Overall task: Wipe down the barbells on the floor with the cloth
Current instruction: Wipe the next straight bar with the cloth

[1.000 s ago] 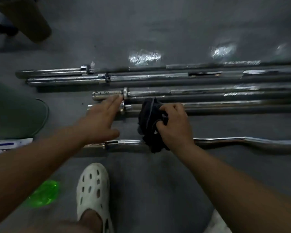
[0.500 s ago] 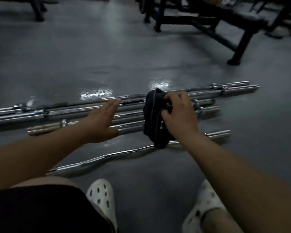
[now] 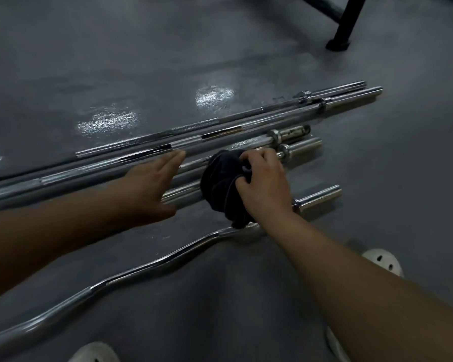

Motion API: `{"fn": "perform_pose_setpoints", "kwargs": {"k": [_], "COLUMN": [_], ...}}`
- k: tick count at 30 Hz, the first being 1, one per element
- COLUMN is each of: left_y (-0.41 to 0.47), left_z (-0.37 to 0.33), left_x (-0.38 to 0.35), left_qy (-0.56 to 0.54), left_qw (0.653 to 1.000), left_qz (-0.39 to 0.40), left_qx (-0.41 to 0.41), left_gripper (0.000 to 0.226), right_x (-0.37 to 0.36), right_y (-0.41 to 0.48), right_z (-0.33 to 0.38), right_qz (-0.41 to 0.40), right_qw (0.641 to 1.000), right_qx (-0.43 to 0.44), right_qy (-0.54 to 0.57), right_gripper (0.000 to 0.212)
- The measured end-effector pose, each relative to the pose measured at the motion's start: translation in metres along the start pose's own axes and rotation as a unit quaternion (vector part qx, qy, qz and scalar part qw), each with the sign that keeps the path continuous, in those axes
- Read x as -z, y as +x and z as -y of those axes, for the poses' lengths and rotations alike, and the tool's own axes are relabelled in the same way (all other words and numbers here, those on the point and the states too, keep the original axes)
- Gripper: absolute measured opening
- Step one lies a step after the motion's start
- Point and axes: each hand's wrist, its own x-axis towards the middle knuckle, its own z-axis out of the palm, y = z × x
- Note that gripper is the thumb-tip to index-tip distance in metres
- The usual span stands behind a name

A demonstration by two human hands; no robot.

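Observation:
Several chrome barbells (image 3: 220, 138) lie side by side on the grey floor, running from lower left to upper right. Nearest me lies a curved chrome bar (image 3: 152, 265). My right hand (image 3: 264, 185) grips a dark cloth (image 3: 221, 184) bunched over the near short bars close to their right-hand sleeves (image 3: 296, 146). My left hand (image 3: 152, 184) rests flat, fingers together and extended, on the bars just left of the cloth.
A black metal bench leg (image 3: 347, 24) stands on the floor at the upper right. My white perforated clogs show at the bottom edge (image 3: 94, 352) and at the right (image 3: 382, 261). Shiny patches mark the floor beyond the bars.
Both hands and the cloth have travelled along the bars from their left ends to near their right ends. The view has swung right and tilted down.

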Motion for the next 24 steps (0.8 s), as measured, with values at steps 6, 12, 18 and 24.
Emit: {"fn": "perform_pose_setpoints", "kwargs": {"k": [6, 12, 18, 24], "left_y": [0.031, 0.047, 0.056, 0.064], "left_z": [0.002, -0.004, 0.001, 0.004], "left_x": [0.008, -0.013, -0.054, -0.051], "left_qy": [0.032, 0.038, 0.053, 0.039], "left_qw": [0.999, 0.997, 0.991, 0.993], "left_qz": [0.022, 0.029, 0.06, 0.056], "left_qx": [-0.029, -0.053, -0.109, -0.101], "left_gripper": [0.11, 0.109, 0.11, 0.114], "right_x": [-0.016, -0.029, -0.032, -0.033], "right_y": [0.02, 0.007, -0.016, -0.012], "right_z": [-0.009, -0.019, -0.036, -0.039], "right_qz": [0.004, -0.018, -0.052, -0.041], "right_qw": [1.0, 0.999, 0.996, 0.996], "right_qx": [-0.007, -0.041, -0.066, -0.079], "right_qy": [0.001, 0.024, 0.019, 0.017], "right_gripper": [0.034, 0.036, 0.035, 0.035]}}
